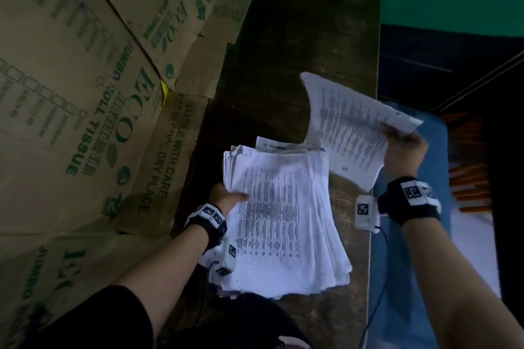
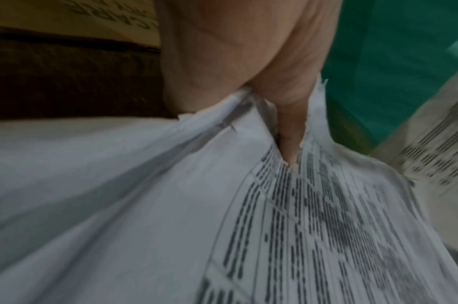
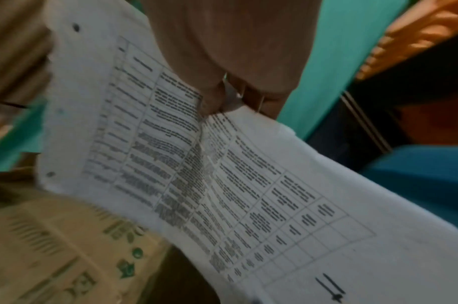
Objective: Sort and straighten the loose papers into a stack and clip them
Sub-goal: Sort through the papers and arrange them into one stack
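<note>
Here, left hand (image 1: 226, 197) grips fanned stack (image 1: 283, 224) edge.

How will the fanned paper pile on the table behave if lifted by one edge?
Likely floppy: the sheets in the right hand already curve. The pile is fanned and unclipped, so layers would probably slide apart. The left hand grips its edge.

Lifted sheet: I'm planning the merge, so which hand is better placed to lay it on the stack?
Right. The right hand already pinches the lifted sheet above the table, while the left hand grips the stack by its left edge.
</note>
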Action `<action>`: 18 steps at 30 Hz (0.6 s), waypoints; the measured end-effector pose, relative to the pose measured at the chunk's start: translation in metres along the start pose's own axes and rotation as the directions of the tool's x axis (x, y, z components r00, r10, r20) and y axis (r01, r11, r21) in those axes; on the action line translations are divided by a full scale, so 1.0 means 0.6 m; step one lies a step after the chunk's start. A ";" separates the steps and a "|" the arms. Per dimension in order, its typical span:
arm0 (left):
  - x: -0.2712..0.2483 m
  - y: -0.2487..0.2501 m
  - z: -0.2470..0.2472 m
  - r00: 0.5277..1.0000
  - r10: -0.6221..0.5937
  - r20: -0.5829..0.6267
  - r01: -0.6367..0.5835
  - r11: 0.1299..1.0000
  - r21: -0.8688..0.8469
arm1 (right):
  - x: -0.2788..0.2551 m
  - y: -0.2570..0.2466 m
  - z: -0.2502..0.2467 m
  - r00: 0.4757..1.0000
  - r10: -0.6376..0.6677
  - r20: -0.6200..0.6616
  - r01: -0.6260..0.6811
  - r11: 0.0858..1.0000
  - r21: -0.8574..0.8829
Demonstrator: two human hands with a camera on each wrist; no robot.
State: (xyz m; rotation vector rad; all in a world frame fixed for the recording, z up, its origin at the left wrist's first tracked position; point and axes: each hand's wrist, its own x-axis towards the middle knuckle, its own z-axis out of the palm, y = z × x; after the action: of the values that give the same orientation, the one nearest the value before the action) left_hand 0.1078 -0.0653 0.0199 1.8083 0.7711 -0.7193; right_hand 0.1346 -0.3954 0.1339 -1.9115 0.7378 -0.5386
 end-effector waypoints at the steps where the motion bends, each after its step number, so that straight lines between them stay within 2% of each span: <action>1: 0.003 -0.002 0.000 1.000 -0.008 -0.015 0.008 1.000 -0.005 | -0.002 -0.032 -0.012 0.999 -0.038 0.027 0.035 0.993 0.111; 3: -0.002 0.002 0.000 1.000 -0.002 -0.002 0.002 1.000 -0.005 | -0.020 -0.093 -0.033 0.988 -0.089 0.123 0.047 0.951 0.306; 4: -0.003 0.003 0.000 1.000 0.012 0.009 -0.012 1.000 0.007 | -0.032 -0.114 -0.043 0.976 -0.150 0.155 0.093 0.940 0.329; 8: -0.017 0.000 -0.009 0.996 0.039 0.079 -0.045 0.996 0.080 | -0.076 -0.158 -0.080 0.939 -0.306 0.159 0.251 0.923 0.292; 10: -0.025 -0.007 -0.012 0.994 0.012 0.109 -0.023 0.995 0.099 | -0.088 -0.165 -0.090 0.905 -0.405 0.128 0.383 0.909 0.163; 11: -0.029 -0.012 -0.012 0.993 0.008 0.117 -0.020 0.994 0.105 | -0.090 -0.158 -0.091 0.898 -0.421 0.130 0.406 0.906 0.122; 14: -0.051 -0.033 -0.010 0.991 0.061 0.116 -0.067 0.996 0.055 | -0.110 -0.109 -0.081 0.919 -0.330 0.216 0.315 0.944 0.100; 18: -0.057 -0.058 0.002 0.988 0.114 0.108 -0.106 0.991 -0.078 | -0.173 0.000 -0.046 0.919 -0.113 0.377 0.180 0.973 -0.146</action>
State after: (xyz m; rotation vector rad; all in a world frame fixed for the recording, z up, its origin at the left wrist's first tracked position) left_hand 0.0594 -0.0623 0.0260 1.7163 0.6106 -0.7053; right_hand 0.0425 -0.3407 0.1401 -2.1674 0.4098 -0.1959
